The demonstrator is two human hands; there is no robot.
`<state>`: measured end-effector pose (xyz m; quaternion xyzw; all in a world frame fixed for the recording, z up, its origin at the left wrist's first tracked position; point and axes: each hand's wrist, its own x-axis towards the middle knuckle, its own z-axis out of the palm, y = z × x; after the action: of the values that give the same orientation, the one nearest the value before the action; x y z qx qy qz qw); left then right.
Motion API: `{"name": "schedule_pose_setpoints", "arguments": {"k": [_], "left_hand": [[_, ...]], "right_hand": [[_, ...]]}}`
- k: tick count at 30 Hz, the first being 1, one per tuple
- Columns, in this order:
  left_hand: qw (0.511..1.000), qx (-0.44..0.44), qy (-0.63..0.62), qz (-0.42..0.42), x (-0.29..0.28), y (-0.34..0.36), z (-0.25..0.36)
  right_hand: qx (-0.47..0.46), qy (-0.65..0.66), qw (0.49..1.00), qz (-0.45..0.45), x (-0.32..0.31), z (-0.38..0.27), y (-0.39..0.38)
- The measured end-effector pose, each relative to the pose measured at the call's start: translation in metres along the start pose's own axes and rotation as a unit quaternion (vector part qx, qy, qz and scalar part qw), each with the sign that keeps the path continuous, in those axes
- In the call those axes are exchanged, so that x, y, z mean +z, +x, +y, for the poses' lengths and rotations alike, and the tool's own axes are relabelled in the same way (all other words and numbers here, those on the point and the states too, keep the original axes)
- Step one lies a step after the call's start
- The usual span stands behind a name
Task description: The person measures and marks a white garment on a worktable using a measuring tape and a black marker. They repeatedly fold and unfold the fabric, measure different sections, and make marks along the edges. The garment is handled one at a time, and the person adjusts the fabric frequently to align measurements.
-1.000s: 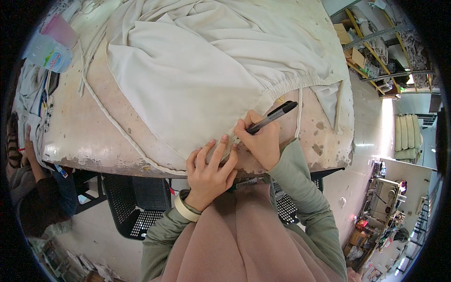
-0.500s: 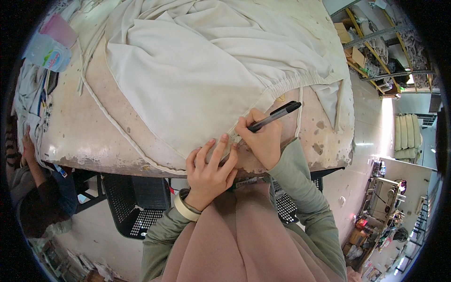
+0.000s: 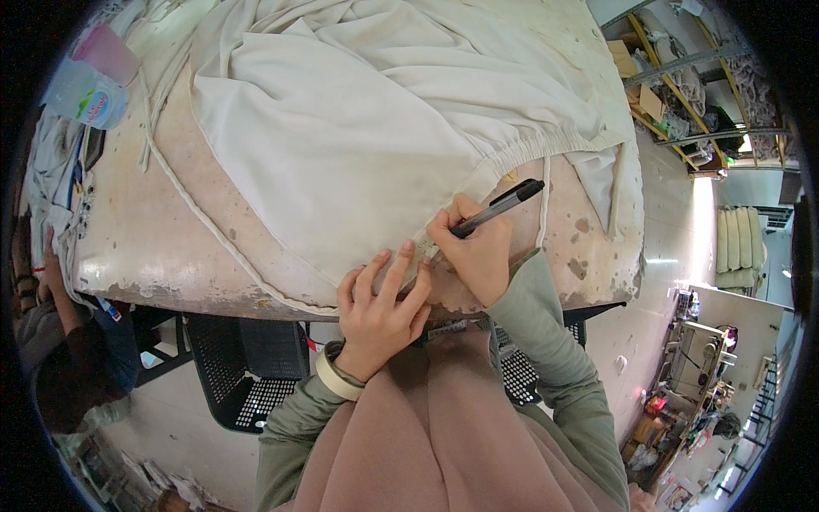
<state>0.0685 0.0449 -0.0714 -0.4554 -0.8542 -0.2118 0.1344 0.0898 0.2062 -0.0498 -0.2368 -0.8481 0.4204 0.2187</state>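
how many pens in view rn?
1. A black pen in the right hand, tip on the cream fabric near its hem; the left hand presses the fabric beside it. Folds may hide others.

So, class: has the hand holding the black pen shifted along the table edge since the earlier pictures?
No. The right hand with the black pen sits at the same spot by the table edge.

One black pen (image 3: 499,206), one cream cloth (image 3: 375,128), one worn table (image 3: 153,247), one plastic bottle (image 3: 85,92).
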Motion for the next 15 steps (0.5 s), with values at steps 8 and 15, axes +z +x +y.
{"name": "schedule_pose_setpoints", "arguments": {"k": [8, 15], "left_hand": [[1.000, -0.006, -0.022, -0.010, 0.001, -0.003, -0.001], [0.998, -0.031, -0.052, -0.032, -0.018, 0.005, -0.004]], "right_hand": [[-0.005, -0.034, 0.999, -0.013, 0.000, 0.002, 0.001], [0.203, 0.365, 0.908, -0.036, -0.021, -0.003, 0.005]]}}
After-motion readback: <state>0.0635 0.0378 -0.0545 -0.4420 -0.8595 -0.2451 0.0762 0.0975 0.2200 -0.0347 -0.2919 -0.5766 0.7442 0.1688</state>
